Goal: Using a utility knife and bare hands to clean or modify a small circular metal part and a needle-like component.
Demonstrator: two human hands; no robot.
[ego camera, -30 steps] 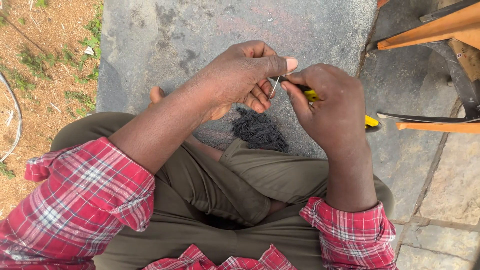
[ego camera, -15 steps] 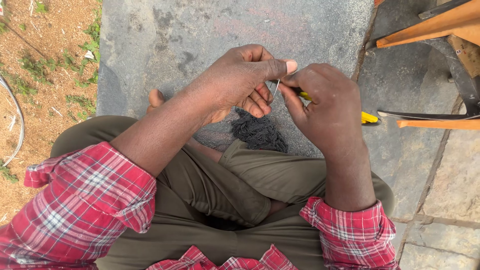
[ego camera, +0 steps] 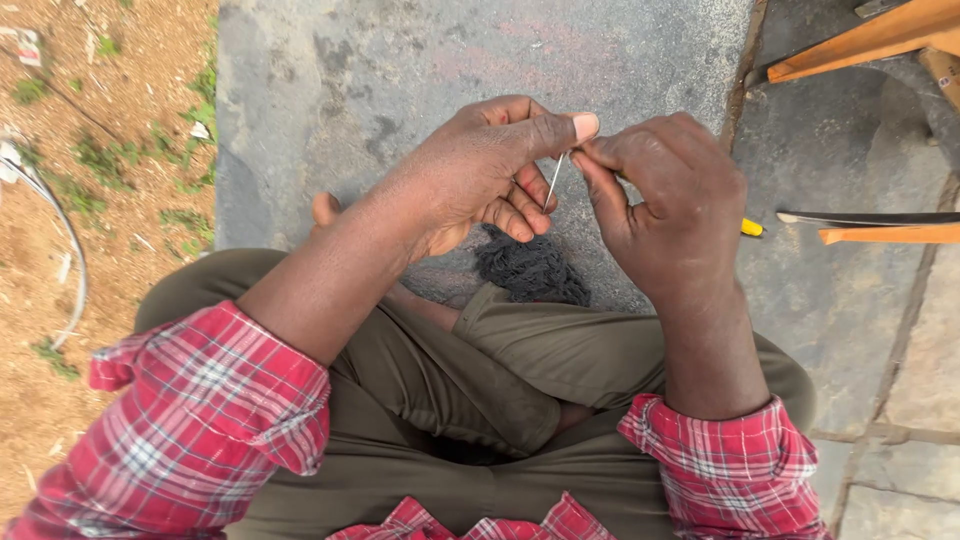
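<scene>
Head view, looking straight down over a seated lap. Left hand (ego camera: pixel 480 175) raised above the knees, thumb and forefinger pinched together on the upper end of a thin pale needle-like pin (ego camera: pixel 553 181), remaining fingers curled under. Right hand (ego camera: pixel 670 205) just beside it, fingertips meeting the left thumb at the top of the pin, fist closed around a yellow-handled tool (ego camera: pixel 751 227), only the butt end of the handle showing past the heel of the palm; working tip hidden, kind of tool not discernible. Pin held nearly upright, slightly tilted, between the two hands, above a dark grey tuft of fibre (ego camera: pixel 531 268). Tuft lying on the grey stone slab (ego camera: pixel 400 60), touching the edge of the olive trousers (ego camera: pixel 540 350). Legs folded, a bare foot (ego camera: pixel 325 208) showing beyond the left forearm. Red plaid shirt sleeves (ego camera: pixel 200 400) rolled back from both forearms. Bare soil with sparse weeds (ego camera: pixel 100 170) to the left of the slab, a pale hose or cable (ego camera: pixel 72 250) curving across it. Orange wooden bars (ego camera: pixel 870 38) at upper right and right edge, a dark flat metal strip (ego camera: pixel 865 217) lying just above the lower bar, all well apart from the hands. Paving joints visible at lower right.
</scene>
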